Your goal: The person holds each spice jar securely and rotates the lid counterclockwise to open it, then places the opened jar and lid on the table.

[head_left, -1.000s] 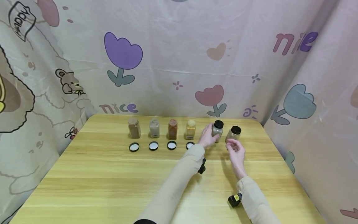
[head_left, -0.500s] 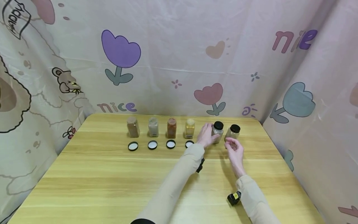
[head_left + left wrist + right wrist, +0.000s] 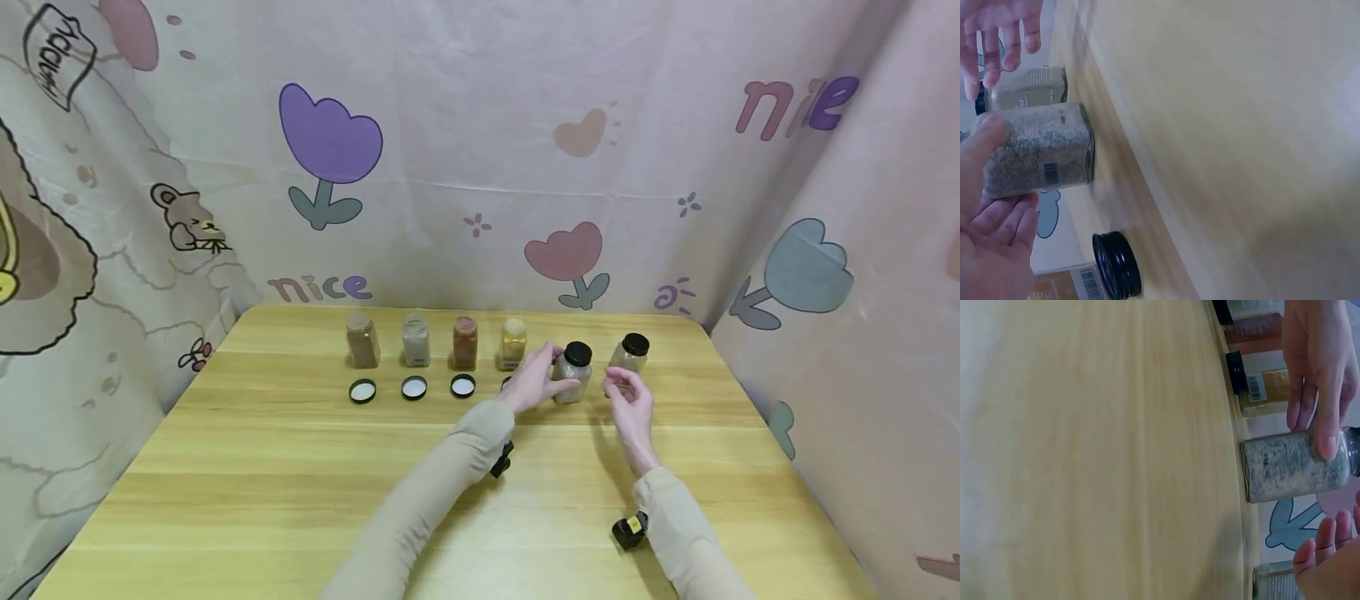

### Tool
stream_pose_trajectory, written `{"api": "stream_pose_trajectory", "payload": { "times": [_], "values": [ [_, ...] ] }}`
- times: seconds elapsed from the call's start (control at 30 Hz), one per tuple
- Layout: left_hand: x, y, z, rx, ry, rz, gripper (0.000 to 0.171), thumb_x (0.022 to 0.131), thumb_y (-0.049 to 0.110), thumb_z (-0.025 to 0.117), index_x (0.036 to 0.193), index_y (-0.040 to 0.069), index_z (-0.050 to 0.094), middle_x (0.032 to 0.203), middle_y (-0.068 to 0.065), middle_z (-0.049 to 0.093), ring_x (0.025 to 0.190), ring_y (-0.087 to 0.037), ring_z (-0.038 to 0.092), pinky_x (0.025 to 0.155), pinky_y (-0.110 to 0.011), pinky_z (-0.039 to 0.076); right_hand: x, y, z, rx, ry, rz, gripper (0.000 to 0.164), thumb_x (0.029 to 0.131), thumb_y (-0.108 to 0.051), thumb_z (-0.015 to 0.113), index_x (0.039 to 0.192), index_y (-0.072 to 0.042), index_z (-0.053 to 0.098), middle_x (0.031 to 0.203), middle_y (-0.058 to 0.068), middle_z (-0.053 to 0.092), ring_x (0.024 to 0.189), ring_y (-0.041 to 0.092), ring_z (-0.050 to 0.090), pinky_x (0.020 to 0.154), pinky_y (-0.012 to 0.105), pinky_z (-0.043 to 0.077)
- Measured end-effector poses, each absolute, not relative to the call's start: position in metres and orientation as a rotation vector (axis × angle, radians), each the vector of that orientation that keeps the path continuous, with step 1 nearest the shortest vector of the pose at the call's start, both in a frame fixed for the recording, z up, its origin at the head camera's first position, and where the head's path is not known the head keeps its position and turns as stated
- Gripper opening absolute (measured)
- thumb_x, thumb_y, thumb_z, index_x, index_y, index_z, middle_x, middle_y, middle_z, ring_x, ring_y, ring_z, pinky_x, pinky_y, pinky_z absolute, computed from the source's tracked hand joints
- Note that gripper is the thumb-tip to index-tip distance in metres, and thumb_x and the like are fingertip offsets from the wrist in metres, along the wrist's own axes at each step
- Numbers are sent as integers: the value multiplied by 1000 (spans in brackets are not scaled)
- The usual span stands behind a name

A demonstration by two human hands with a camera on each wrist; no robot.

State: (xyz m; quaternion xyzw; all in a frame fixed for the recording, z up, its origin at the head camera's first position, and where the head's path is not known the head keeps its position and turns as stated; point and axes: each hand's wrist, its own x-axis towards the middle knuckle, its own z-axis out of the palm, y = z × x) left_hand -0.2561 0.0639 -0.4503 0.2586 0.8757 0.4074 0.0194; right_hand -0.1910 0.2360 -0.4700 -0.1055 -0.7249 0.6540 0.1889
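Note:
My left hand [image 3: 529, 383] grips a black-capped spice jar [image 3: 572, 387] by its upper sides, thumb on one face and fingers behind. Greyish flakes fill this clear jar [image 3: 1041, 153], and its black lid is on. It stands upright, a bit nearer to me than the row. To its right, my right hand [image 3: 632, 410] hovers with loosely bent fingers and holds nothing. Just beyond those fingers is another capped jar [image 3: 630, 353] with pale contents, its lower part partly hidden by the hand.
Left of my hands stand uncapped jars with brown [image 3: 363, 343], whitish [image 3: 416, 343], red [image 3: 465, 346] and yellow [image 3: 513, 343] contents. Black lids lie upturned before them, such as this lid [image 3: 462, 385]; the rightmost lid is partly behind my left hand. A patterned curtain [image 3: 450, 167] backs the wooden table [image 3: 300, 500].
My left hand has drawn the grey-flake jar toward me and slightly left, away from the other capped jar. The right hand stays almost where it was.

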Motion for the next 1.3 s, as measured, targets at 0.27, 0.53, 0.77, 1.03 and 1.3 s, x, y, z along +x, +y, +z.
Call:
{"api": "stream_pose_trajectory", "payload": {
  "times": [0.27, 0.53, 0.77, 1.03, 1.3],
  "values": [
    [-239, 41, -456, 916, 2647, 1282, 53, 87, 33, 80, 127, 8, 56, 128, -9, 68, 121, -23, 64, 106, -34, 52, -188, 231, -466, -170, -2033, 1902, 28, 97, 0, 59, 123, 10, 60, 87, -17, 61, 78, 2, 60, 70, 15, 49],
    [-232, 11, -460, 979, 2548, 1383, 54, 81, 30, 86, 123, 6, 60, 116, -9, 70, 109, -23, 66, 102, -37, 55, -188, 225, -464, 53, -2046, 2001, 30, 97, -1, 60, 123, 14, 58, 94, -11, 67, 78, 7, 61, 67, 19, 51],
    [-227, -9, -462, 1039, 2556, 1369, 54, 77, 30, 89, 117, 5, 63, 105, -8, 71, 96, -21, 66, 88, -34, 58, -183, 224, -460, 292, -2142, 1968, 30, 96, 0, 61, 120, 18, 58, 99, -13, 71, 86, 2, 66, 70, 16, 52],
    [-225, -30, -466, 1052, 2507, 1354, 53, 74, 30, 91, 114, 8, 63, 104, -4, 71, 94, -13, 64, 87, -26, 56, -180, 209, -460, 518, -2199, 1990, 36, 94, 0, 66, 123, 19, 56, 109, -1, 69, 94, 3, 64, 83, 15, 54],
    [-228, -43, -470, 1083, 2419, 1421, 47, 74, 22, 91, 109, 10, 61, 103, -3, 71, 92, -8, 63, 83, -26, 57, -182, 189, -453, 674, -2277, 1961, 42, 85, 2, 74, 124, 11, 61, 106, -1, 66, 88, 11, 60, 74, 17, 50]
  ]
}}
